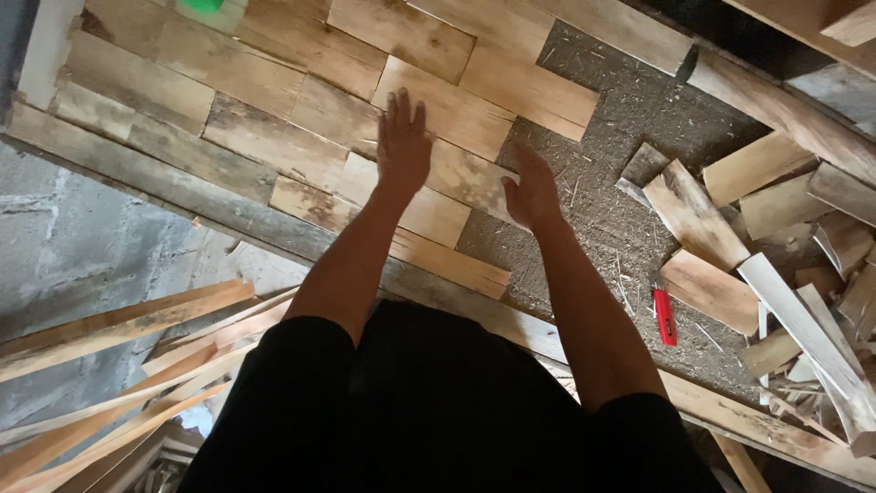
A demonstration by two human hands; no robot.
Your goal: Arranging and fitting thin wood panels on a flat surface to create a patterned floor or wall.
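Two bare hands are working over a patchwork of wooden boards (301,146). The left hand (402,146) is lying flat on a pale board (461,173), fingers straight and close together, holding nothing. The right hand (531,192) is pressing against that board's end at the edge of the rough grey surface (630,119), fingers loosely curled. A red knife (665,317) is lying near the scrap pile (803,256).

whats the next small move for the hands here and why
Probably reach the right hand to the pile of loose wood pieces for another one. Both hands are empty: the left hand lies flat on the laid wooden boards, the right sits at their edge, and bare gritty board beside them is uncovered.
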